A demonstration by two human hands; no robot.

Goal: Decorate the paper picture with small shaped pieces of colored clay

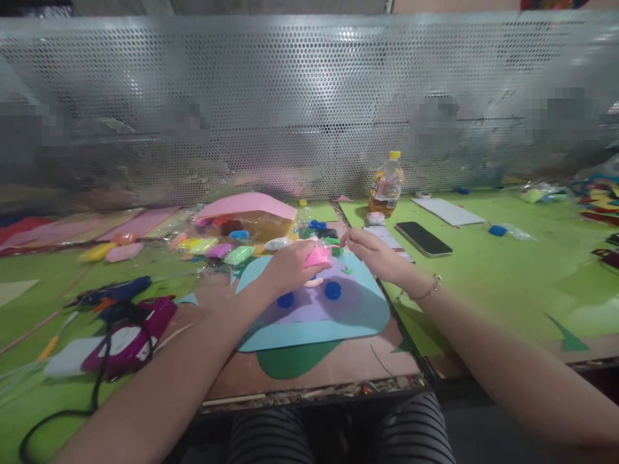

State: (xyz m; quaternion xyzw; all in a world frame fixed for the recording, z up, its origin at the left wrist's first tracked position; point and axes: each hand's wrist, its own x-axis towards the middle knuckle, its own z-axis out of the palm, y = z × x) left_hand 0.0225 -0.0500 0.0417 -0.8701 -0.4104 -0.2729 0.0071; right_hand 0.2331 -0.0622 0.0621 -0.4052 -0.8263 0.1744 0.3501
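Observation:
My left hand [290, 263] is closed around a bright pink packet of modelling clay [318, 256] above a light blue sheet [309, 336]. Facing it, my right hand [374, 256] has its fingers pressed together. A thin pink strand runs from near the packet to those fingertips, blurred, and looks like clay. On the sheet is a lilac paper shape [309, 309] with two blue bottle caps, one of them the right cap [333, 290]. A pale curved piece [314, 282] lies just under my left hand, and a small green bit [347, 270] sits near my right.
Coloured clay packets [239, 255] lie behind on the left. A glue gun [113, 291] and a magenta box [130, 338] with a black cable are at left. A phone [423, 239] and a drink bottle [387, 183] stand right. A perforated metal screen [309, 103] closes the back.

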